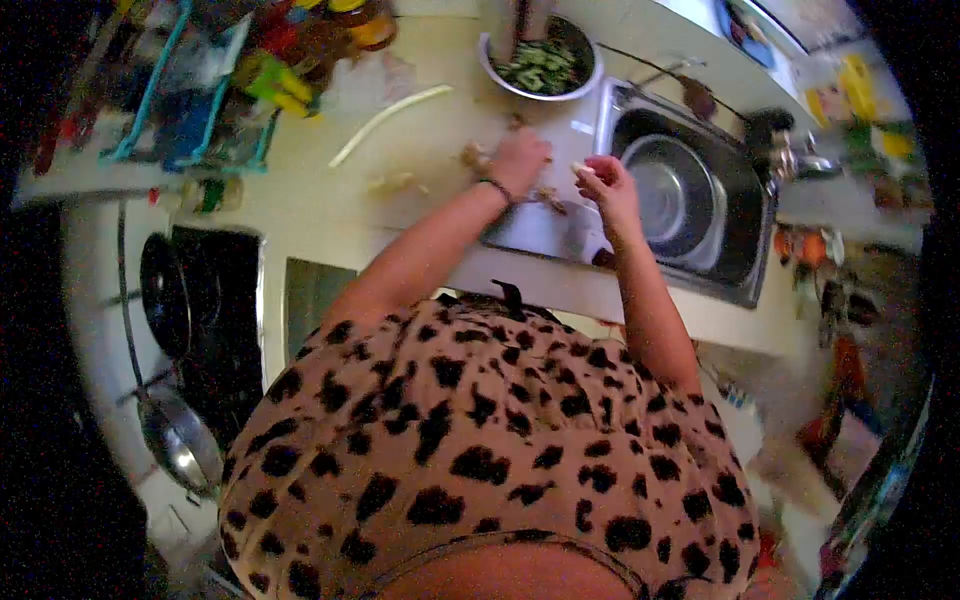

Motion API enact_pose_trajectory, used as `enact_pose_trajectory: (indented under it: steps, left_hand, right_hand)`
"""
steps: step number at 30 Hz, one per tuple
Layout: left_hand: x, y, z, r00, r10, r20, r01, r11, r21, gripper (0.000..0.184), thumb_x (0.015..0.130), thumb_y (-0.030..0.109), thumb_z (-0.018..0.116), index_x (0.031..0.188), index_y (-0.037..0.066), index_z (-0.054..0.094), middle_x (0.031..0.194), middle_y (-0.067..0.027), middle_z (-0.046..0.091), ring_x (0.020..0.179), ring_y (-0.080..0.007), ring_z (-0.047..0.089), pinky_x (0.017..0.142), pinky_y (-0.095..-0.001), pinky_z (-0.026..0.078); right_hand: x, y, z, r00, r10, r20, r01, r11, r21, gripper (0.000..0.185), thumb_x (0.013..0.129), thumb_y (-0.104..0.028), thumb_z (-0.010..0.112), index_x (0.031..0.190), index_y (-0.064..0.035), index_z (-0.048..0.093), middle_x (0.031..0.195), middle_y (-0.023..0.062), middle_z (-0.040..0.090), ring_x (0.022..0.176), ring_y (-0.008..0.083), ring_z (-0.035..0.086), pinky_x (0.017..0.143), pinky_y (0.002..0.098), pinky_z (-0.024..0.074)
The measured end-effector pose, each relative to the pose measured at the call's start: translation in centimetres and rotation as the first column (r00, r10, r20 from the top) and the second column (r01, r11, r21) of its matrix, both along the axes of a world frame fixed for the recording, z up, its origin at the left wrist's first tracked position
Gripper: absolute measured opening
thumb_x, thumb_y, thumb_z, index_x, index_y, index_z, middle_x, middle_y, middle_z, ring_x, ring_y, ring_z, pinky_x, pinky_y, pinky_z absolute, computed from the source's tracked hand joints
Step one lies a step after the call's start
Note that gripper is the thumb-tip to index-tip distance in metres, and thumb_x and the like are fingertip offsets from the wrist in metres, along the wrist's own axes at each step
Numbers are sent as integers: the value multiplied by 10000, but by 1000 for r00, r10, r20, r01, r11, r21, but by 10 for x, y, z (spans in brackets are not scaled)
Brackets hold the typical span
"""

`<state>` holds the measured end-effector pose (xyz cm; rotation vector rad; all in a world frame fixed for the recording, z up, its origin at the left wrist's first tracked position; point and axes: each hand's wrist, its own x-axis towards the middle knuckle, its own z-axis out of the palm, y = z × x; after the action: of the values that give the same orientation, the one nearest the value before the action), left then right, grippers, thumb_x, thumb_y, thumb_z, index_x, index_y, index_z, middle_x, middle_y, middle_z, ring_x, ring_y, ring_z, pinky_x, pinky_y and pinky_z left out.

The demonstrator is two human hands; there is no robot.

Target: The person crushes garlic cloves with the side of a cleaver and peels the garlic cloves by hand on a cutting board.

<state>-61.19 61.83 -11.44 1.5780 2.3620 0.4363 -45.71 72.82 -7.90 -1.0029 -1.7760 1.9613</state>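
My right hand (608, 188) is raised by the sink's near left side, thumb and fingers pinched on a small pale piece (582, 169) that looks like a garlic clove. To its left, my left hand (520, 162) is low over the counter, palm down, with a dark band at the wrist. Its fingers are blurred, and I cannot tell whether they hold anything. Brownish scraps (473, 156) lie against its left side, and more brown pieces (550, 200) sit to its right on a whitish board (540, 232).
A bowl (489, 72) of chopped greens stands behind my hands. A long pale stalk (390, 122) lies on the counter to the left. The metal sink (612, 110), holding a round basin (690, 190), is at the right; a teal rack (222, 105) and jars crowd the back left.
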Motion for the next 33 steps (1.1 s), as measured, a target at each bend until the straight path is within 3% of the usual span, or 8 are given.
enact_pose_trajectory:
  steps: [5, 9, 10, 11, 12, 19, 25, 33]
  left_hand:
    - [21, 23, 0, 998, -18, 62, 39, 929, -367, 366, 771, 273, 607, 1102, 120, 580, 1200, -126, 535, 1101, -289, 500, 991, -403, 347]
    - [24, -20, -88, 968, -51, 248, -68, 891, 449, 444, 915, 299, 415, 1311, 97, 405, 1303, -154, 436, 1220, -306, 385, 1071, -391, 253]
    - [21, -12, -61, 786, 209, 582, -242, 970, -22, 447, 954, 382, 386, 1267, 72, 461, 1246, -127, 494, 1126, -234, 454, 1021, -391, 322]
    - [43, -35, 5, 992, -66, -111, 76, 993, 93, 353, 880, 275, 450, 1173, 83, 498, 1126, -157, 527, 1064, -315, 482, 962, -408, 350]
    - [44, -46, -5, 960, -216, -176, 236, 966, 106, 454, 886, 343, 465, 1256, 81, 439, 1265, -165, 432, 1176, -318, 390, 1022, -420, 271]
    - [44, -95, -36, 989, 142, 29, -144, 945, 295, 274, 822, 177, 513, 1077, 79, 506, 1050, -158, 545, 986, -334, 518, 815, -444, 437]
    - [91, -56, 20, 966, -259, 12, 231, 880, 415, 257, 780, 149, 538, 1032, 107, 513, 940, -123, 491, 935, -294, 505, 787, -425, 411]
    - [65, -4, -43, 960, 6, -279, 33, 990, 135, 237, 849, 188, 444, 1066, 155, 532, 1046, -104, 473, 1054, -274, 441, 905, -443, 329]
  right_hand:
    - [-61, -15, 5, 954, 277, -112, -230, 921, 313, 284, 736, -7, 625, 1018, 3, 597, 942, 119, 657, 890, 231, 617, 797, 334, 492]
    - [-140, -69, 19, 694, 508, 510, -702, 322, 635, 279, 715, -156, 605, 989, -129, 647, 997, 121, 645, 947, 304, 613, 791, 426, 477]
    - [-153, -73, -1, 627, 536, 565, -755, 242, 609, 251, 731, -174, 604, 976, -142, 649, 981, 110, 647, 928, 300, 614, 775, 426, 472]
    - [-166, -86, 6, 544, 517, 661, -807, 104, 582, 252, 737, -187, 606, 982, -144, 648, 968, 111, 647, 925, 297, 613, 776, 415, 471]
    - [-167, -93, 16, 450, 485, 750, -846, -36, 532, 254, 743, -201, 607, 988, -146, 647, 956, 113, 647, 921, 294, 612, 778, 405, 470]
    - [-58, -47, 36, 810, 483, 332, -586, 645, 490, 323, 803, -311, 599, 990, -49, 631, 973, 184, 613, 941, 365, 569, 809, 441, 453]
    - [131, 4, -7, 807, 100, 582, -576, 350, 738, 427, 737, -326, 695, 1034, -50, 562, 1054, 175, 532, 944, 375, 529, 783, 452, 450]
    - [140, 13, -28, 710, 253, 657, -698, 125, 705, 218, 786, -147, 521, 975, -39, 539, 901, 159, 550, 876, 338, 538, 736, 425, 464]
